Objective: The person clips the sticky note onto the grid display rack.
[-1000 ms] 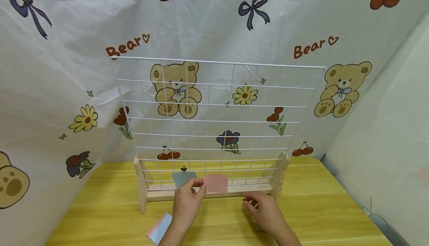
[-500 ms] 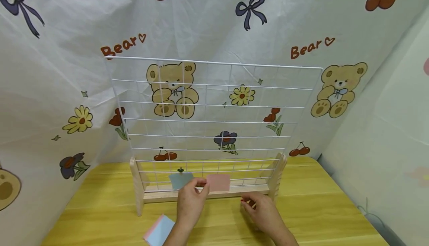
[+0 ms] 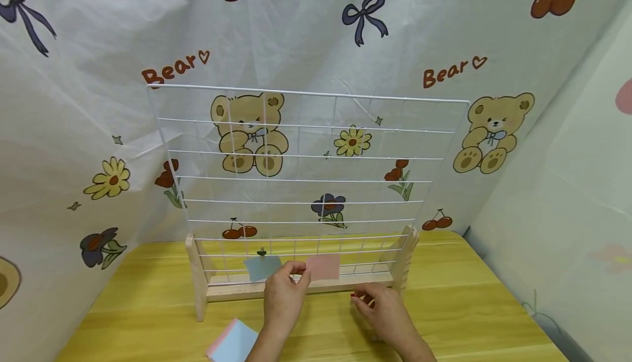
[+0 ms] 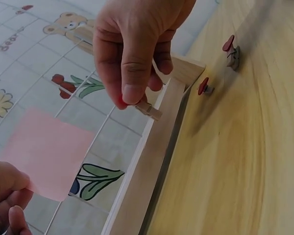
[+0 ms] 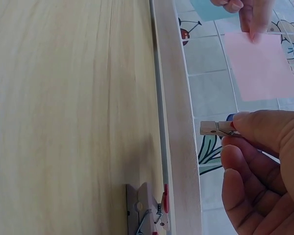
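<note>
Pink paper square (image 3: 323,267) I see before the wire grid (image 3: 306,93): left hand (image 3: 286,299), angled forward, pinches its left edge; right hand (image 3: 384,310), lower and curled, pinches a wooden clothespin (image 5: 215,128).

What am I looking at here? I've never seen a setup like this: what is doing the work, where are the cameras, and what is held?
There is no machine, just a person's two bare hands. The widest picture comes from a camera on the head, looking forward and down; the other two come from cameras worn on each wrist.

In front stands a white wire grid on a wooden base, on a yellowish table. A blue-grey paper is clipped to the grid. The left hand holds a pink paper by its edge, against or just before the grid; the right hand pinches a small wooden clothespin.

On the table lie a paper stack and, in the wrist views, more clothespins.
</note>
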Available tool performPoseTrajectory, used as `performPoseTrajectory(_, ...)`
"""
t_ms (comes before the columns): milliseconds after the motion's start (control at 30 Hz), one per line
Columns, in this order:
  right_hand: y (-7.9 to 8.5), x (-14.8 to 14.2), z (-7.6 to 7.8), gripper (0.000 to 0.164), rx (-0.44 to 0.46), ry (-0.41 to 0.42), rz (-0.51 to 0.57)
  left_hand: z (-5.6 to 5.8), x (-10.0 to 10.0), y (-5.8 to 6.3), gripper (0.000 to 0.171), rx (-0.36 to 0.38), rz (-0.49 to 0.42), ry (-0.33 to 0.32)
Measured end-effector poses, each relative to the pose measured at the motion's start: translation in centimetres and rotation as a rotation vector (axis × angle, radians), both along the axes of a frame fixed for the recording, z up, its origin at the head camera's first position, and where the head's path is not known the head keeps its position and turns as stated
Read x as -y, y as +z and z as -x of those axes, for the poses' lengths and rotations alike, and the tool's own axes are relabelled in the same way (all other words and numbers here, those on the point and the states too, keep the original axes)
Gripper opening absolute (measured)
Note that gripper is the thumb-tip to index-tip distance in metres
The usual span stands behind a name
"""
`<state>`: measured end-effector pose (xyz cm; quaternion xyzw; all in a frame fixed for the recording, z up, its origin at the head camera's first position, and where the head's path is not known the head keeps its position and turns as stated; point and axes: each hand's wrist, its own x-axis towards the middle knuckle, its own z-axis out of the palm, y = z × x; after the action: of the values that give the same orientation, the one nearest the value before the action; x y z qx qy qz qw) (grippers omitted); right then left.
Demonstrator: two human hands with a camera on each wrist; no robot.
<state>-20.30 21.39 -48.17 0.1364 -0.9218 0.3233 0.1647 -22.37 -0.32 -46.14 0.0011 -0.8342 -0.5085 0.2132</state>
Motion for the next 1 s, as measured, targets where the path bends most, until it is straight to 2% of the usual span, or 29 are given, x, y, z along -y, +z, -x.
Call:
performPoseTrajectory(233, 0.0, 0.1, 0.0, 0.012, 0.002, -0.007, 0.01, 0.1, -0.7, -0.4, 0.006, -0.009, 0.01, -0.016)
performPoseTrajectory(467, 0.2, 0.2, 0.0, 0.009, 0.039, -0.019, 0.004, 0.3, -1.2, -0.6, 0.006, -0.021, -0.004, 0.032)
performPoseTrajectory(633, 0.2, 0.1, 0.0, 0.008, 0.043, -0.018, -0.004, 0.4, -1.5, -0.8, 0.006, -0.014, 0.015, 0.037)
performPoseTrajectory(800, 0.2, 0.1, 0.0, 0.011, -0.029, -0.013, 0.029, 0.7, -1.6, -1.1, 0.007, -0.041, 0.035, 0.039)
performPoseTrajectory(1000, 0.5, 0.4, 0.0, 0.016, -0.163, -0.022, 0.08, 0.9, -1.7, -1.3, 0.006, -0.049, 0.042, 0.043)
